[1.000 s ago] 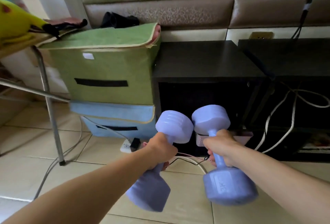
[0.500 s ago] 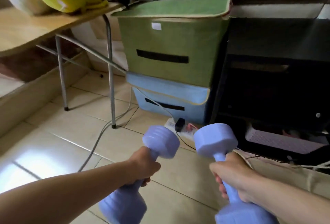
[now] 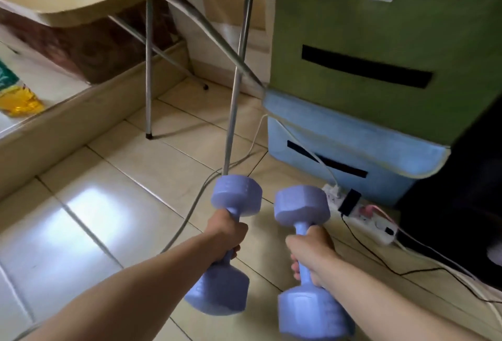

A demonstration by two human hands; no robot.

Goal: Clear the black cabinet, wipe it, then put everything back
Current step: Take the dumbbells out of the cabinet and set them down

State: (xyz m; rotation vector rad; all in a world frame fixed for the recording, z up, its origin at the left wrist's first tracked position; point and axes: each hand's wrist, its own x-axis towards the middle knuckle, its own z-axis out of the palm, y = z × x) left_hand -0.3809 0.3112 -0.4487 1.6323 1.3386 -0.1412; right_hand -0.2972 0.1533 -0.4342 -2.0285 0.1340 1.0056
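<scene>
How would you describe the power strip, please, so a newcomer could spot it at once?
Find the green box stacked on the blue box. On the floor before the blue box, left of the black cabinet, lies the power strip. It is the only white bar there, with a black plug stuck in its far end.

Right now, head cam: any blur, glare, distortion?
Head view: motion blur softens the green box; a glare patch washes out the floor tiles at left; wide-angle bows the table leg; the black cabinet is nearly featureless dark; the left hand, right hand and their dumbbells read fairly sharp.
</scene>
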